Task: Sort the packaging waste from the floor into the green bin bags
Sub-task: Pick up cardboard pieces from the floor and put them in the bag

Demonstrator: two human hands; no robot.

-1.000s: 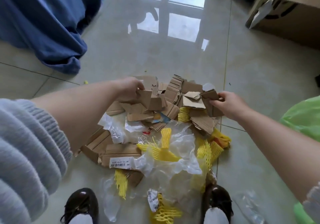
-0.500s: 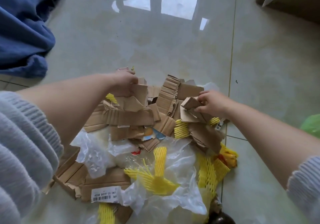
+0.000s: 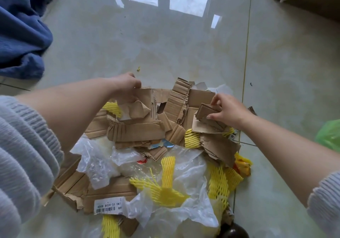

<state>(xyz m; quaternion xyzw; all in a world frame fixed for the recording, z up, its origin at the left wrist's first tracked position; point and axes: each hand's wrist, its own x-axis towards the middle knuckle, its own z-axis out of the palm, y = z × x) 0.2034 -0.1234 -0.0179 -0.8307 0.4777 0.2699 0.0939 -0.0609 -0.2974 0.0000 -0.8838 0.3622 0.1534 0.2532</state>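
A glossy pale-green tiled floor (image 3: 184,50), with window light mirrored in it, carries the whole scene. In the middle of it lies the mixed heap of packaging waste: torn brown corrugated cardboard pieces (image 3: 136,129) at the far side, crumpled clear plastic film (image 3: 185,186) nearer the camera, and yellow foam net sleeves (image 3: 168,173) scattered through both. A small stack of flat brown cardboard scraps (image 3: 206,111) is pinched by the right hand (image 3: 227,110) between thumb and curled fingers. A ragged, partly delaminated cardboard flap (image 3: 142,100) at the heap's far left edge is gripped by the left hand (image 3: 127,86). A cardboard sheet bearing a white barcode label (image 3: 108,205) lies at the near left.

Only an edge of a translucent green bin bag (image 3: 329,136) is seen at the right border, well apart from the heap; its mouth is not visible.

The cardboard is fibrous and stiff but torn along its flutes, so a lifted flap may well rip further or shed layers. The film is thin, slippery and clingy, and the foam nets are light and springy; both are lodged under and between the cardboard, so they could be dragged along with a lifted handful and end up in the wrong bag. The pinched stack is loose and could fan out and drop.

A rumpled blue cloth (image 3: 20,35) lies at the far left, and a brown cardboard box (image 3: 312,0) stands at the far right.
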